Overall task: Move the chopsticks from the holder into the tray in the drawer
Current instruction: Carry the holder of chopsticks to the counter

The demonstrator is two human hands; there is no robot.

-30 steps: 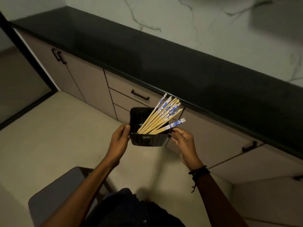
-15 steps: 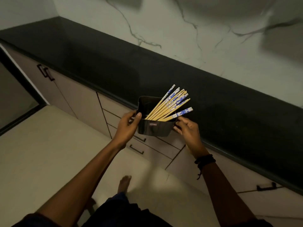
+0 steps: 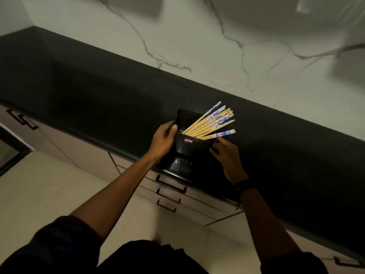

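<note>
A black plastic holder [image 3: 185,147] stands at the front edge of the dark countertop [image 3: 98,99]. Several wooden chopsticks [image 3: 211,121] with blue-and-white tops lean out of it toward the right. My left hand [image 3: 163,138] grips the holder's left rim, thumb over the edge. My right hand [image 3: 226,153] holds the holder's right side, fingertips just under the lowest chopstick. The drawers [image 3: 169,192] under the counter are closed; no tray shows.
A white marble wall [image 3: 217,46] backs the countertop. Below it run beige cabinet doors and stacked drawers with black handles [image 3: 171,184]. A cabinet handle [image 3: 21,119] sits far left. Pale floor tiles [image 3: 49,190] lie below.
Both hands lifted the holder with its chopsticks up from in front of the drawers and brought it onto the countertop edge. The view has tilted upward.
</note>
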